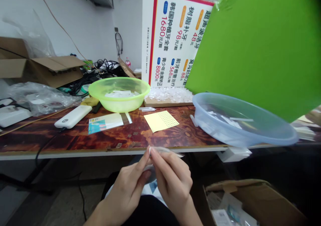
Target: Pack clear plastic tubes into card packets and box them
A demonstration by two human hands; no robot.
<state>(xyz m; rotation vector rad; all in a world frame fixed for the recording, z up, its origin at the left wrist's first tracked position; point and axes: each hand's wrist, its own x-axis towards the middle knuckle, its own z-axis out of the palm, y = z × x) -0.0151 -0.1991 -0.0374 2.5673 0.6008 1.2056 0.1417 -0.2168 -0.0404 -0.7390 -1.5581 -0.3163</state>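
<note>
My left hand [130,182] and my right hand [172,179] meet in front of the table's near edge, above my lap. Fingers and thumbs of both are pinched together on a thin, clear plastic piece [151,173], which looks like a small bag or film. Most of it is hidden behind the fingers, so its exact kind does not show. On the table just beyond lies a yellow sticker sheet [162,121] with rows of small dark marks. Left of it is a clear packet with a blue and white printed card [106,123].
A green basin [119,100] and a blue basin [240,137] hold white pieces. Between them, small translucent pieces [170,94] cover a cardboard tray. A white power bank [73,116] lies left. Large boards [250,52] stand behind; an open carton [253,199] sits low right.
</note>
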